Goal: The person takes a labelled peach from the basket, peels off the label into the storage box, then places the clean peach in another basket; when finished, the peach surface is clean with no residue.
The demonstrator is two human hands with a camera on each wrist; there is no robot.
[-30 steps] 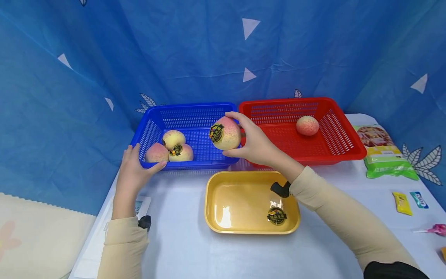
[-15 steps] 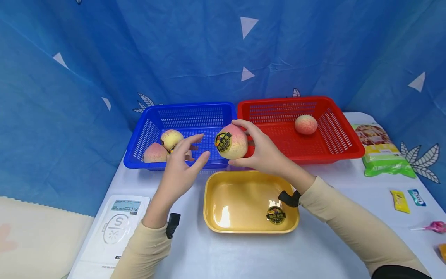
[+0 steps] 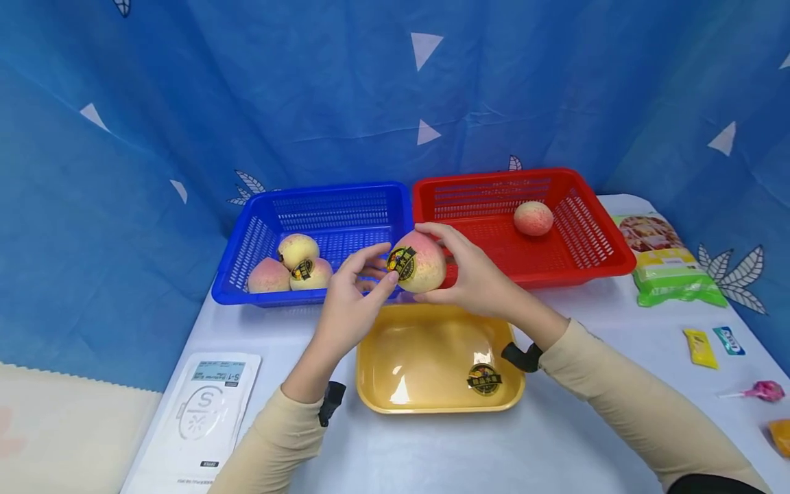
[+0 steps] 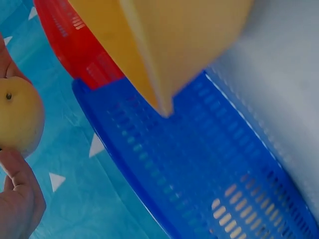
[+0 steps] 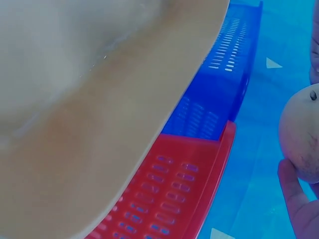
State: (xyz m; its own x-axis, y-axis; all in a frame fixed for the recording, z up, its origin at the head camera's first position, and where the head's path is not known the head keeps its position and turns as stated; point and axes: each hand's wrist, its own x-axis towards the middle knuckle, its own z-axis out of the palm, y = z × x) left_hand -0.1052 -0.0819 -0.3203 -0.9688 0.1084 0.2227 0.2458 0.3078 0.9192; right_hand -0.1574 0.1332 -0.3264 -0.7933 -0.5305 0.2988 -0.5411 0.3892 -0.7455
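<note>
Peach [image 3: 421, 261] with a black-and-gold sticker [image 3: 401, 263] held in the air just above the far rim of the yellow tray [image 3: 382, 384], in front of the seam where blue basket [image 3: 259, 233] and red basket [image 3: 592, 233] meet. Right hand [image 3: 478, 278] cups the peach from the right, fingers curled over its top and thumb under it; firm hold. Left hand [image 3: 352, 309] comes in from the left of the tray, thumb and fingertips pinching at the sticker edge on the peach's left face. Whether the sticker is lifted at all: cannot tell.

Yellow tray holds one loose sticker [image 3: 484, 379] at its near right corner. Blue basket, behind the tray to the left: three peaches [image 3: 290, 264] bunched at its near left corner, at least one stickered. Red basket, behind the tray to the right: one peach [image 3: 533, 218].
</note>
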